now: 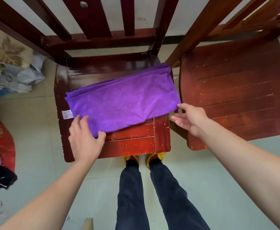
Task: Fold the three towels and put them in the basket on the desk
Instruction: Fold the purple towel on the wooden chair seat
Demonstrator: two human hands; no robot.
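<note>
Stands facing the chair (132,143), with a purple towel (124,103) folded into a long strip across its seat. Rests the left hand (84,138) on the corner nearest the seat's front-left, fingers loosely spread. Holds the right hand (192,119) spread at the seat's right edge, thumb touching cloth.

A dark red chair (136,143) is shown beneath the left hand (84,140), with its slatted back beyond the fingertips. A second chair (235,97) is placed just right of the right hand (192,120). Left of the left hand, a pale bundle (16,75), a red mesh bag (0,135) and a black item (0,176) are seen on the tiled floor (36,130). Between the forearms, dark trousers (131,205) and yellow shoes (131,159) are visible.
</note>
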